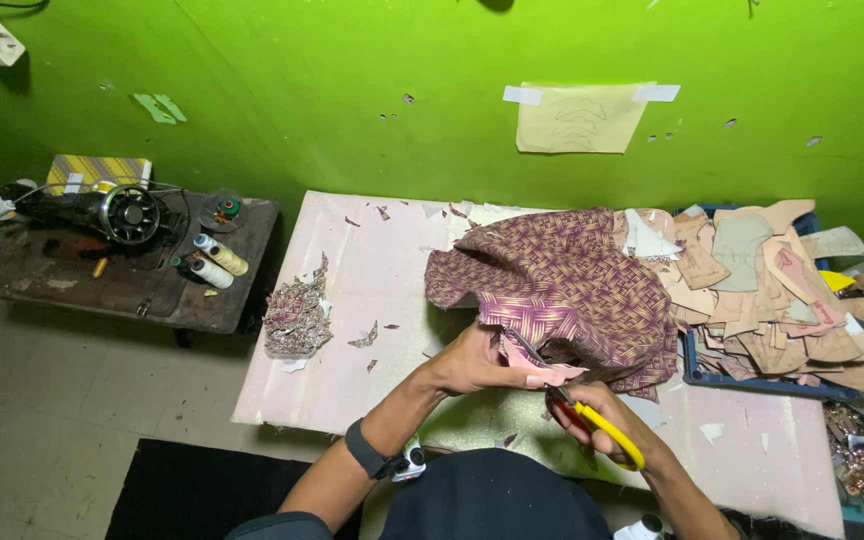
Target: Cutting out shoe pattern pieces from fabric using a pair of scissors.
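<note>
A purple woven-pattern cloth lies heaped on the pale pink table. My left hand presses a pink pattern piece against the cloth's near edge. Yellow-handled scissors are in my right hand, with the blades at the edge of the pink piece beside my left fingers. A dark band is on my left wrist.
A pile of cut patterned pieces lies on the table's left. Cardboard pattern shapes fill a blue tray at right. A sewing machine and thread spools stand on a dark side table at left. A paper sheet is taped to the green wall.
</note>
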